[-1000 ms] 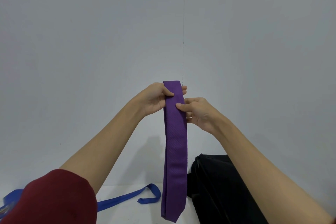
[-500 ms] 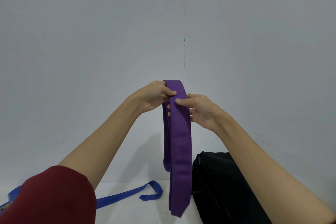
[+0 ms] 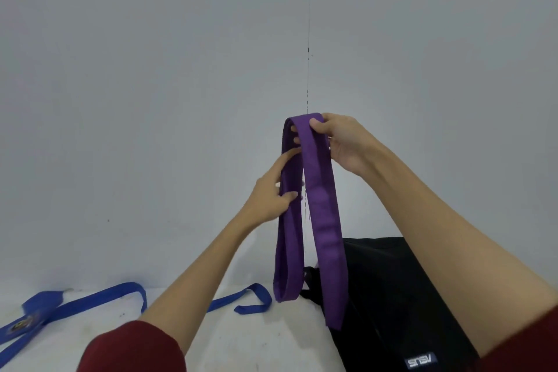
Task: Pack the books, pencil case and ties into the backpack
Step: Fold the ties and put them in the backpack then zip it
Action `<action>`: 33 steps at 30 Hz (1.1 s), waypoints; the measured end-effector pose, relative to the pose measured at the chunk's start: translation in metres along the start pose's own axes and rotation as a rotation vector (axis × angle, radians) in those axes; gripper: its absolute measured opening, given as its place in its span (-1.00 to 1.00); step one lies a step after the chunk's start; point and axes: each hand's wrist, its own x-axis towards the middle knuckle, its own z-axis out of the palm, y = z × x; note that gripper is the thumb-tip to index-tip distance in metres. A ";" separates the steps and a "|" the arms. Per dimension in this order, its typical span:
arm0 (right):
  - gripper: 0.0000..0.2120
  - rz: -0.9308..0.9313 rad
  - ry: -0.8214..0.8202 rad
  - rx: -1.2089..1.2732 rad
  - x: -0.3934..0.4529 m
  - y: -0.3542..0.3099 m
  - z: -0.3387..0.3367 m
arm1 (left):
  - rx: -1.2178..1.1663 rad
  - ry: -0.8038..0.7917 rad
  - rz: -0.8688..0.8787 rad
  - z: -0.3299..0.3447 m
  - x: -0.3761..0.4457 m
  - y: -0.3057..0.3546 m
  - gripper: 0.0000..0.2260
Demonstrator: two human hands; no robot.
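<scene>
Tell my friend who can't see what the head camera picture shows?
Two hands hold up a folded purple tie: the right hand grips its top and the left hand holds the hanging loop. Below lie a black backpack and a blue tie.

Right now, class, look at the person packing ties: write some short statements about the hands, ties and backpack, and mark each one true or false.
1. The right hand holds the purple tie at its top fold. True.
2. The blue tie is inside the backpack. False: it lies on the white surface, left of the backpack.
3. The left hand grips the blue tie. False: it touches the purple tie.
4. The purple tie hangs doubled over. True.
</scene>
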 end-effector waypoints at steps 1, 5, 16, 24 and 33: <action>-0.75 -0.001 0.021 0.005 0.002 -0.001 -0.001 | -0.043 0.045 0.003 0.007 -0.004 -0.004 -0.28; -0.84 -0.033 0.082 0.035 0.008 -0.009 -0.008 | -0.130 0.110 -0.095 0.035 -0.023 -0.027 -0.22; -0.85 -0.100 0.181 0.125 0.013 -0.019 -0.023 | -0.177 -0.103 -0.414 0.074 -0.066 -0.073 -0.68; -0.86 -0.067 0.273 0.121 0.019 -0.023 -0.025 | -0.251 -0.130 -0.469 0.092 -0.079 -0.076 -0.64; -0.76 -0.038 0.104 0.076 0.012 -0.018 -0.039 | -0.434 -0.186 -0.497 0.057 -0.018 -0.040 -0.28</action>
